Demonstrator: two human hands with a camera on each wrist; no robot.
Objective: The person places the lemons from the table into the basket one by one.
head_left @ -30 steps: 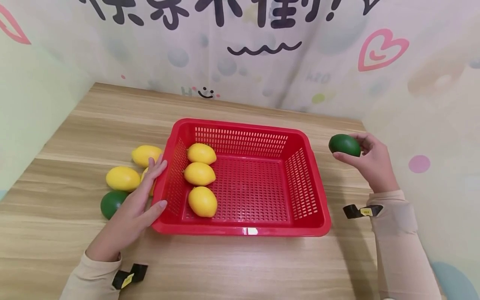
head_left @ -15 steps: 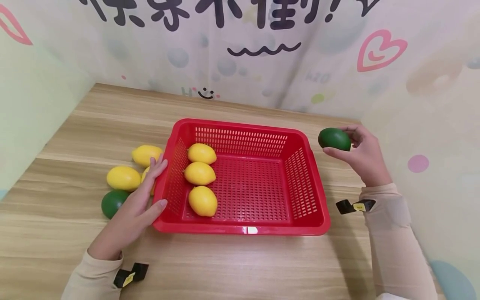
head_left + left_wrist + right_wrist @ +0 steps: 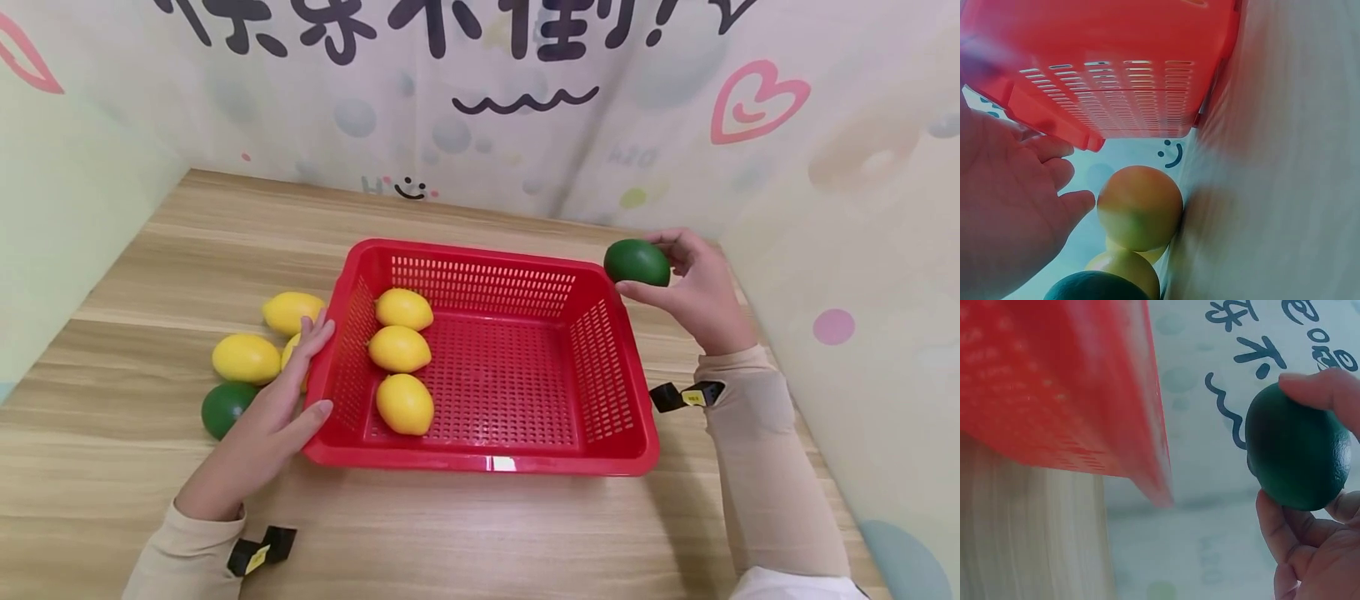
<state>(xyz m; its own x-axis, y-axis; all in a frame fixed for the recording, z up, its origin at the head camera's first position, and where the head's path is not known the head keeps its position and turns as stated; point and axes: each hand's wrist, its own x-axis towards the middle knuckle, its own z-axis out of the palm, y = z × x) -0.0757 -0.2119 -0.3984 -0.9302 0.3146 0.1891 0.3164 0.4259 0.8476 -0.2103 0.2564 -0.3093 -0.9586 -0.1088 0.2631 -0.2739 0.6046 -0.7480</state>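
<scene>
My right hand holds a dark green avocado between thumb and fingers, above the far right corner of the red plastic basket. The right wrist view shows the avocado gripped beside the basket's outer wall. With fingers extended, my left hand rests against the basket's left rim. Inside the basket, three lemons line the left side. Outside it, beyond my left hand, lie more lemons, one partly hidden by the fingers, and a second avocado.
The basket stands on a wood-grain table. A printed backdrop rises behind the table, with walls at both sides. Each wrist wears a black band with a small camera.
My right hand has carried the avocado leftward and away from me, from right of the basket to above its far right corner. My left hand and the lemons have stayed put.
</scene>
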